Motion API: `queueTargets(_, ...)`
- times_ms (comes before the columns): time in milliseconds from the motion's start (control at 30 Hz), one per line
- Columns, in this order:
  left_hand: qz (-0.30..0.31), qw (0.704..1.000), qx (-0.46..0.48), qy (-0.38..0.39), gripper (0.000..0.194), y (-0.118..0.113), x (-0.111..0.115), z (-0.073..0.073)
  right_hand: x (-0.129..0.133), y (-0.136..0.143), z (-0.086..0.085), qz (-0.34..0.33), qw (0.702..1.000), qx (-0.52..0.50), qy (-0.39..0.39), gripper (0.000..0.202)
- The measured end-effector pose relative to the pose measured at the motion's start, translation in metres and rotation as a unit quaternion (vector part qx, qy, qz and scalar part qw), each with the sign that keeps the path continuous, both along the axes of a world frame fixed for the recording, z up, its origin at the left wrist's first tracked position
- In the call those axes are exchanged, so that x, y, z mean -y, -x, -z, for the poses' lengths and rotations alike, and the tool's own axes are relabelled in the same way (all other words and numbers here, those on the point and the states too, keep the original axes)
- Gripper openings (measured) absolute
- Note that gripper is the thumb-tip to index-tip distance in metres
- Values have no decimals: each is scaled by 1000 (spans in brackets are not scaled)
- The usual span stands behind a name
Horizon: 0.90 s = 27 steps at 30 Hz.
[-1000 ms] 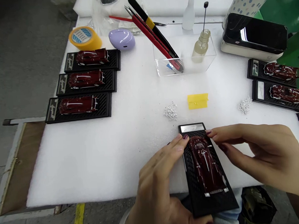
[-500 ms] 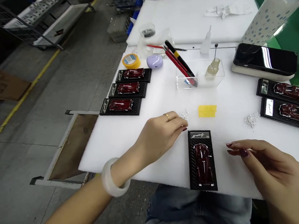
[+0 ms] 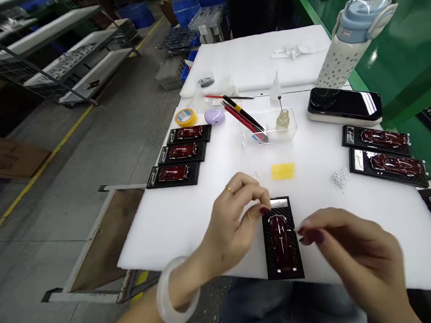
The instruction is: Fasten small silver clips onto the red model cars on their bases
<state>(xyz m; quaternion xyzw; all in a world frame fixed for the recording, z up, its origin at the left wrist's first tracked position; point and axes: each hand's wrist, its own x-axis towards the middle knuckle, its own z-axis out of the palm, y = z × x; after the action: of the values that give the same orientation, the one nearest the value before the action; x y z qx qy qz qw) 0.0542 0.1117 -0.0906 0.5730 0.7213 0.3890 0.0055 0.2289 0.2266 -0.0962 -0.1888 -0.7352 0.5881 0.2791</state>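
A dark red model car lies lengthwise on its black textured base at the front of the white table. My left hand, thumb and fingertip pinched together, hovers over the base's far left corner, by the silver nameplate. Whatever is in that pinch is too small to make out. Just right of the car, my right hand has its thumb and fingers closed together; their contents cannot be told. Behind are a yellow paper piece and tiny silver parts in a pile, with a smaller scatter beyond my left hand.
More model cars on bases stand at left and right. Farther back are a clear tray with tweezers and a small bottle, a phone, a tumbler, yellow tape and a purple case.
My left hand has left the small silver scatter and come nearer, over the base's far end, fingers pinched. My right hand has moved left, close to the car. The camera view has tilted up.
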Motion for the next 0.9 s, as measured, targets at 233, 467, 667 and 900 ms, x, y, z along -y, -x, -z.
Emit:
queueTargets(233, 43, 934, 323, -147, 19, -29, 3, 5, 22, 40, -21, -63, 957, 3, 282, 14)
queueTargets(467, 31, 946, 270, -178, 9, -35, 8, 5, 25, 30, -18, 16, 999, -31, 8, 12)
queueTargets(667, -31, 993, 84, -78, 11, -36, 14, -16, 13, 21, -10, 86, 913, -62, -393, 15)
queueTargets(900, -43, 998, 24, -50, 11, -39, 16, -20, 13, 20, -5, 76, 911, -66, -399, 18)
